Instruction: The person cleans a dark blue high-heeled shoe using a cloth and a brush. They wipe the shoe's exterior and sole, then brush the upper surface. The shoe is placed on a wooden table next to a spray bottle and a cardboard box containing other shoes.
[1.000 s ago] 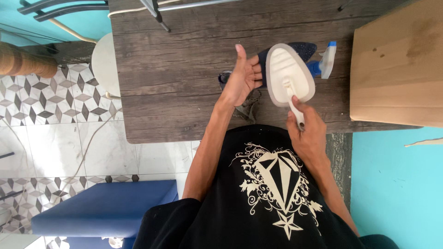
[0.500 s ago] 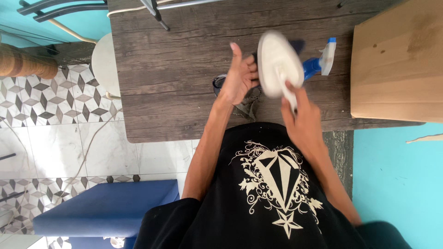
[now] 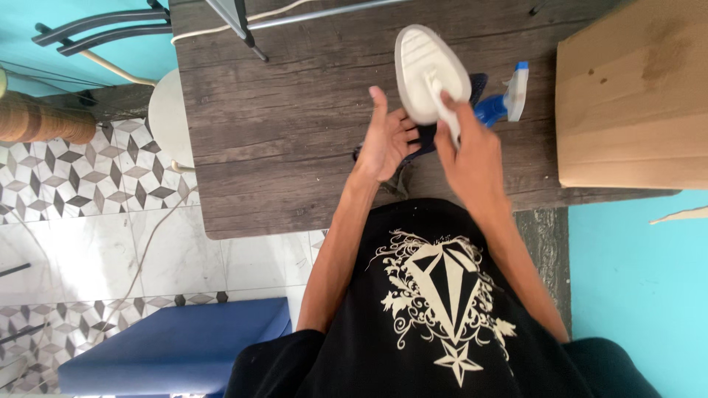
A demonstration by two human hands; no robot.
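Note:
My right hand (image 3: 472, 151) grips the handle of a white teardrop-shaped brush (image 3: 426, 72), held up over the dark wooden table (image 3: 280, 125) with its flat underside facing me. Open with fingers spread, my left hand (image 3: 389, 138) rests flat on a dark blue cloth item (image 3: 426, 137) that lies on the table, mostly hidden under both hands. A blue and white spray bottle (image 3: 507, 99) lies just right of the brush.
A large cardboard box (image 3: 634, 96) sits on the table's right end. A white round stool (image 3: 171, 118) and a black chair frame (image 3: 96, 29) stand left of the table. A blue bench (image 3: 177, 346) is at lower left, on patterned tiles.
The right hand has lifted the white brush off the cloth and swung it up and to the left. The left hand stays pressed on the cloth.

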